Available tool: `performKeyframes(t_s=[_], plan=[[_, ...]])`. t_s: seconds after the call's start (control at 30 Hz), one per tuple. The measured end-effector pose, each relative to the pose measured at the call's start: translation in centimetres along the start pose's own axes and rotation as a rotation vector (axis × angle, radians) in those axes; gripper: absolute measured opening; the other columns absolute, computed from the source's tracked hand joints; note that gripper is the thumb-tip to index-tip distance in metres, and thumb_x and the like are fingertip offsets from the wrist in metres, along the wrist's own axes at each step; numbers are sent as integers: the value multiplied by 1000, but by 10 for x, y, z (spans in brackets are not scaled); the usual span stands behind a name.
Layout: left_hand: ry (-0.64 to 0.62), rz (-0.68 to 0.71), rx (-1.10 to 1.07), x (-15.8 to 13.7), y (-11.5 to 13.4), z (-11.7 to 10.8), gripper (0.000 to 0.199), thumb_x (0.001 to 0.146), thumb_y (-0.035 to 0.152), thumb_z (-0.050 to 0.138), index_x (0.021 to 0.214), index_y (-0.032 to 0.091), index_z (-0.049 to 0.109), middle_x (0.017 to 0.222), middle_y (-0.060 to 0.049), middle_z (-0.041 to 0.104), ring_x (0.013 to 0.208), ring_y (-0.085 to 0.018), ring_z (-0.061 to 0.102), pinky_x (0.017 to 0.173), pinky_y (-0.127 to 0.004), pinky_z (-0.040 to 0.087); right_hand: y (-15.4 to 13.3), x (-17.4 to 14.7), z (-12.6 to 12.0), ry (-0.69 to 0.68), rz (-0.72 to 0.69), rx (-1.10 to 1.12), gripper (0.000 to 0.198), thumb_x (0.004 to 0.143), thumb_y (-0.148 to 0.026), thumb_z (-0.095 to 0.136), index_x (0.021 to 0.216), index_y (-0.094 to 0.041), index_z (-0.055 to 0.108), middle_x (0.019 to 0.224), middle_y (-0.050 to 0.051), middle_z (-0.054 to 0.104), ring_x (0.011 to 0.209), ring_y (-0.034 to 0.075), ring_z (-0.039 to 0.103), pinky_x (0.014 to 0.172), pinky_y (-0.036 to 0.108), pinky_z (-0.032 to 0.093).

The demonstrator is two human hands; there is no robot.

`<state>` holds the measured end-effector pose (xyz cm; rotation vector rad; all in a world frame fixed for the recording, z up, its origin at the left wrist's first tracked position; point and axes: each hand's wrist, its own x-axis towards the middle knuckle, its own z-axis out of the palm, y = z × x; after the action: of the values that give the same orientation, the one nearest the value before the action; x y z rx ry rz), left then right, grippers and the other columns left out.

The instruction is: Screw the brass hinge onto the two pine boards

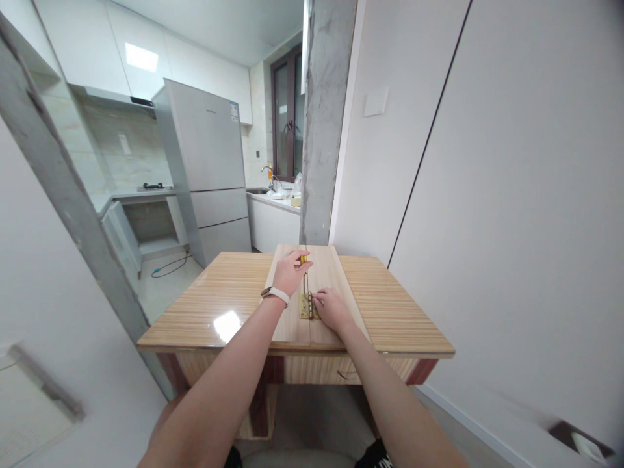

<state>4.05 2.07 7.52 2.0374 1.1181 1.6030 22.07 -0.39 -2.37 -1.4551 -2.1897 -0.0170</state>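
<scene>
Clock centred on the hinge.

Left board (pixel 287 330): pale wood, flat, seam running 12 to 6 o'clock. Best left butted tight and even.
Left hand (pixel 290 272): 11 o'clock. Fingers narrow, pinched on the yellow handle of a slim tool (pixel 304 259), apparently a screwdriver; its tip is too small to make out. Advised: shaft in line with the screw, firm pressure, short turns, lest it slip and score the wood.
Hinge (pixel 305 306): brass-coloured, opened out across the seam. Knuckle best centred on that line, leaves flush.
Right hand (pixel 331 308): 3 o'clock. Fingers close together at the hinge's right leaf; whether gripping or merely steadying, cannot tell. Fingertips safer off the tool's path.
Right board (pixel 325 270): flat, beside its fellow.

Edges and room:
Tabletop (pixel 219 279): bare stretch at 9 o'clock, useful for sideways movement; near edge at 6 o'clock, just beside the boards' ends, so small parts could roll off; second bare stretch at 3 o'clock.
Wall (pixel 497 214): 2 o'clock, near the tabletop's far right corner; likely the tighter side.
</scene>
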Motion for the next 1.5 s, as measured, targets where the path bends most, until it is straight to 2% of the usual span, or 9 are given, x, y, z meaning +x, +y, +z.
performKeyframes(t_s=[0.13,0.33,0.43,0.57,0.7,0.93,1.13,1.23,1.5], plan=[[55,7,63,2,0,-3,18,90,20,65,106,21,73,109,-7,70,87,-15,69,82,-31,61,1,0,1,-2,3,3,34,104,-33,45,111,-25,78,113,8,70,111,20,56,100,29,38],[-38,-3,-53,1,-4,-2,34,94,16,57,127,22,64,115,-7,72,101,-17,70,88,-32,61,1,-1,2,5,9,17,31,103,-32,48,112,-26,78,113,8,70,111,20,57,99,28,39],[-50,-16,-54,0,-2,0,27,93,19,60,119,21,68,112,-8,72,98,-16,70,82,-30,62,0,-1,0,12,3,13,32,103,-32,47,112,-25,77,113,8,70,111,20,57,100,28,39],[39,24,40,0,2,0,22,85,25,73,106,20,72,108,-7,69,87,-15,69,77,-29,62,-1,-1,0,-1,-7,2,33,103,-32,46,111,-26,78,113,8,70,111,20,57,100,29,39],[60,25,75,2,1,0,20,87,20,70,107,22,73,104,-5,69,83,-14,68,78,-29,61,1,0,2,13,-10,3,33,104,-32,46,111,-26,78,113,8,71,111,20,57,100,29,39],[-18,31,27,0,0,2,31,96,16,55,122,22,69,118,-7,71,102,-17,68,93,-33,60,3,1,4,1,12,9,32,103,-32,47,112,-26,77,113,8,70,110,20,57,100,29,39],[50,19,13,0,4,3,20,87,24,72,107,21,75,110,-7,68,85,-14,68,81,-30,63,3,1,4,10,-4,4,34,103,-32,46,111,-26,78,114,9,70,111,20,57,100,29,39],[70,11,52,3,4,3,17,88,21,70,104,21,76,106,-7,68,81,-13,67,80,-29,62,3,1,4,13,-10,9,34,104,-32,46,111,-25,78,113,9,70,111,20,56,100,29,39],[11,39,19,2,-1,6,30,93,15,60,122,20,69,116,-9,71,98,-16,69,87,-31,61,2,0,2,12,-10,8,32,103,-33,47,112,-25,77,113,8,70,111,20,56,99,28,38]])
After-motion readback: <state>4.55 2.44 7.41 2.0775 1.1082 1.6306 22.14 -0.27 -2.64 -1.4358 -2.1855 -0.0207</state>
